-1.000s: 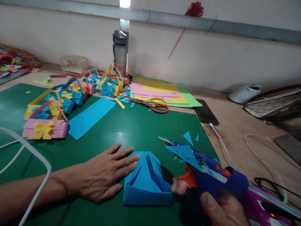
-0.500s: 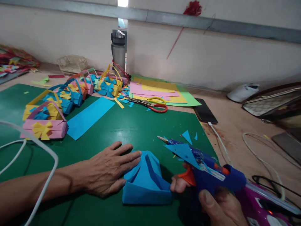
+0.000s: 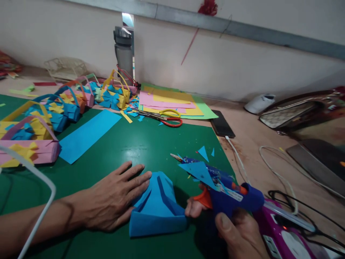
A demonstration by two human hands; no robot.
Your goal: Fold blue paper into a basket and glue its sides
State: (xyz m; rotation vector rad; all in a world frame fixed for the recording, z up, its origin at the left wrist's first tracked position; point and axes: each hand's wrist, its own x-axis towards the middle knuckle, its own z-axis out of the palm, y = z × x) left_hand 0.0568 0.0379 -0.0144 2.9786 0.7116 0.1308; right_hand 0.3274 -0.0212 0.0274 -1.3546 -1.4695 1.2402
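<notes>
A partly folded blue paper box (image 3: 159, 225) lies on the green cutting mat (image 3: 145, 144). My left hand (image 3: 115, 196) rests flat with its fingers stretched out, the fingertips on the left side of the box. To the right, my right hand (image 3: 237, 230) is wrapped round the handle of a blue glue gun (image 3: 229, 194) with an orange trigger. Its nozzle points left, above the mat. Blue paper scraps cling to its barrel. A clear glue stick sticks out of its back end. One finger by the trigger is close to the box's right corner.
Several small paper baskets (image 3: 29, 151) stand at the left beside a blue paper strip (image 3: 90, 135). Scissors (image 3: 172, 122) lie before stacked coloured sheets (image 3: 199, 104). A phone (image 3: 222, 124) on a cable and a purple power strip (image 3: 272, 230) are at the right. A white cable (image 3: 40, 176) crosses the left.
The whole view has shifted a little, so things appear further left. My left hand stays on the blue paper box, and my right hand still holds the glue gun in much the same place.
</notes>
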